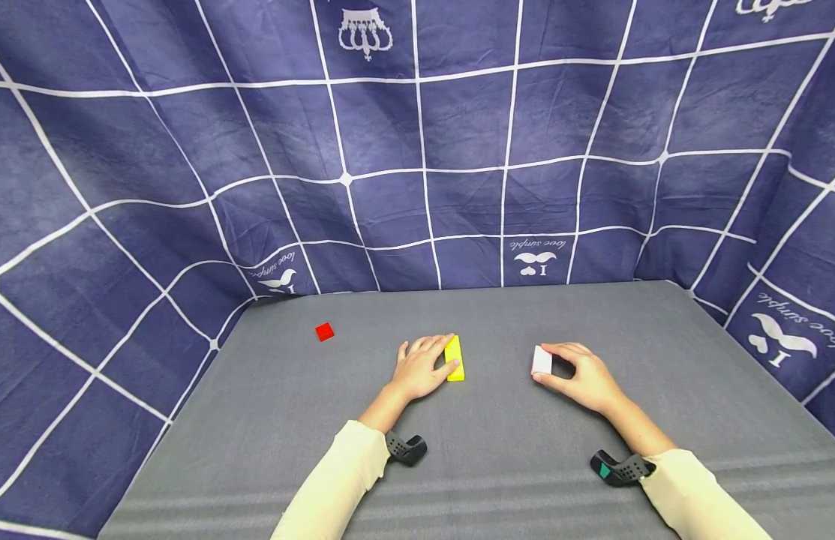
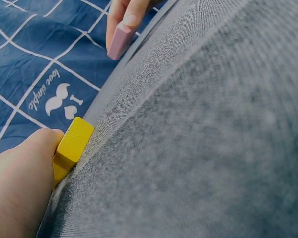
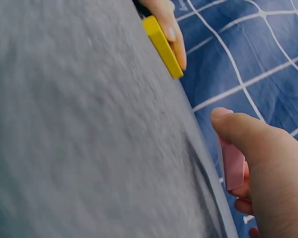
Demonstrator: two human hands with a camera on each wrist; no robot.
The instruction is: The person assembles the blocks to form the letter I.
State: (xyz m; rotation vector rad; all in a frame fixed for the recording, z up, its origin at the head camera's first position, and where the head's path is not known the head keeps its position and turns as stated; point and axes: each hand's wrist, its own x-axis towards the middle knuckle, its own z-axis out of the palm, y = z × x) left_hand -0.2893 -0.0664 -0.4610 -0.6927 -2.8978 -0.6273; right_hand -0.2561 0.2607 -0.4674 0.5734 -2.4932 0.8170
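In the head view, my left hand (image 1: pixel 420 367) holds a long yellow block (image 1: pixel 455 360) along its left side, thumb nearer me and forefinger at the far end. The left wrist view shows the thumb against the yellow block (image 2: pixel 75 141). To the right, my right hand (image 1: pixel 586 379) pinches a small block (image 1: pixel 542 361) between thumb and fingers. Its top looks white from above, while its side looks pink in the right wrist view, where the pink block (image 3: pixel 233 166) is partly covered by the thumb. A gap separates the two blocks.
A flat red square piece (image 1: pixel 325 331) lies at the far left of the grey cloth-covered table (image 1: pixel 491 450). Behind and at both sides hangs a blue curtain (image 1: pixel 458 202) with white grid lines. Dark bands circle both wrists.
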